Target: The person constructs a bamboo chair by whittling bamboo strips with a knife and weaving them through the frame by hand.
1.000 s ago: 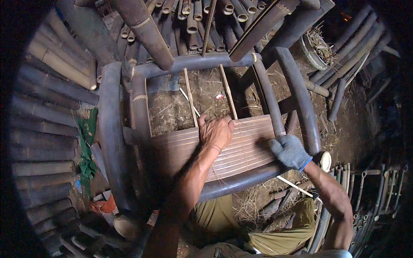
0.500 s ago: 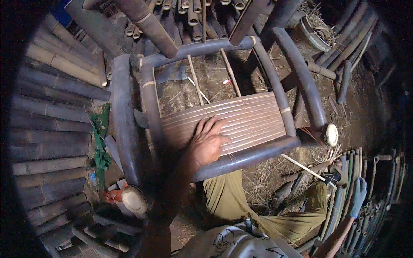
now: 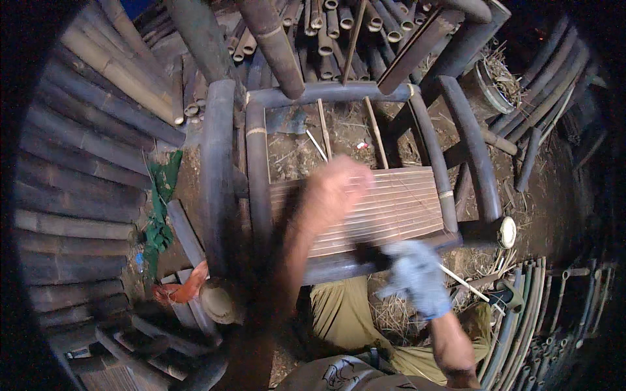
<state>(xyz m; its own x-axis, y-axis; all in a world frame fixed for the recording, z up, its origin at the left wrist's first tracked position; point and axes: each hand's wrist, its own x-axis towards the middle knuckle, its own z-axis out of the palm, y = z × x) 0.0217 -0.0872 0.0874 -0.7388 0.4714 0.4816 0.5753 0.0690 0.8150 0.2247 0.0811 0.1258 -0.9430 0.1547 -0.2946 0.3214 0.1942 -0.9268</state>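
Observation:
A bamboo chair frame (image 3: 218,163) stands before me. Narrow bamboo slats (image 3: 391,208) cover the near part of its seat. Over their far edge is my left hand (image 3: 342,182), bare and smeared by motion, so its fingers cannot be read. My right hand (image 3: 417,274), in a pale blue-grey glove, is beside the front rail (image 3: 339,266), also blurred. A dark smear lies by its fingertips; I cannot tell whether it is a tool or a shadow. Two thin crosspieces (image 3: 376,133) span the uncovered far part of the seat.
Thick bamboo poles (image 3: 78,208) are stacked along the left. Cut bamboo ends (image 3: 332,23) face me at the back. A basin of shavings (image 3: 499,88) stands far right. Thin poles (image 3: 521,313) lean at lower right, near a pale strip (image 3: 464,280). Green cloth (image 3: 160,202) lies left.
My left hand has lifted from the slats and moved up and right. My gloved right hand has come from the far lower right to the seat's front. The view has shifted.

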